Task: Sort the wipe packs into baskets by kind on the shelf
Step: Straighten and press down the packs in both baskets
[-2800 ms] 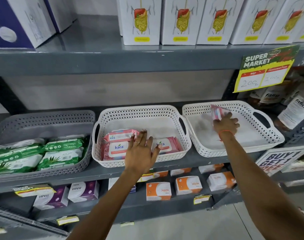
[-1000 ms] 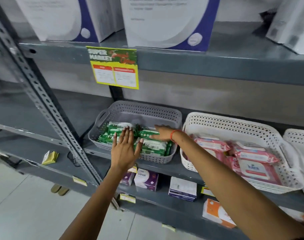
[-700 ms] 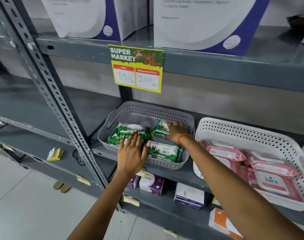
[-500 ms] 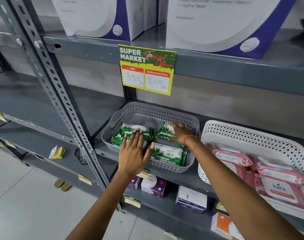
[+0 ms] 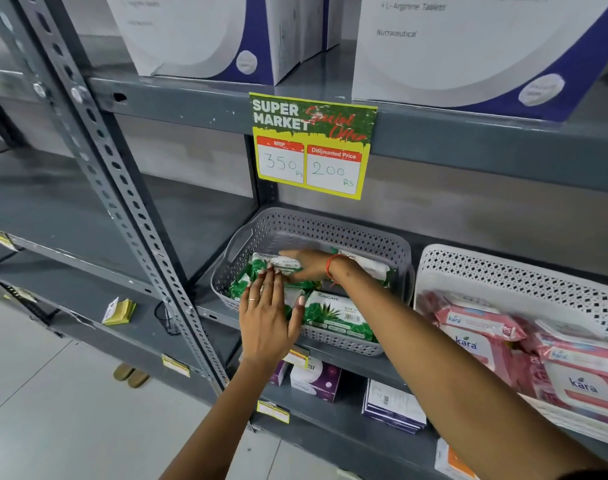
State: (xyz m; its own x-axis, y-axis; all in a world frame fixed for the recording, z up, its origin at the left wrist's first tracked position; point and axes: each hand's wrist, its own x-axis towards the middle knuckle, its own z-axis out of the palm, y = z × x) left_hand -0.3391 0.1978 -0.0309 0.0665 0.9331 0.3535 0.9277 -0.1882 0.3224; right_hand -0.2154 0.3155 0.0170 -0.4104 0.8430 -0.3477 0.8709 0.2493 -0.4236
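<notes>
- Green-and-white aloe-print wipe packs (image 5: 333, 311) are lying inside the grey perforated plastic basket (image 5: 333, 226), largest first.
- Right hand (image 5: 307, 265), fingers extended flat, is pressing one pack; squaring it would neaten rows.
- Left hand (image 5: 266, 318), fingers together, is steadying the front.

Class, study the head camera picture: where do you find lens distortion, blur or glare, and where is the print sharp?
Head view: the wide lens bends the slotted upright and splays the shelf edges; the right hand over the green wipe packs is slightly motion-blurred; the price sign reads sharply; lighting is soft and even, with faint sheen on the pink Kara packs.
</notes>
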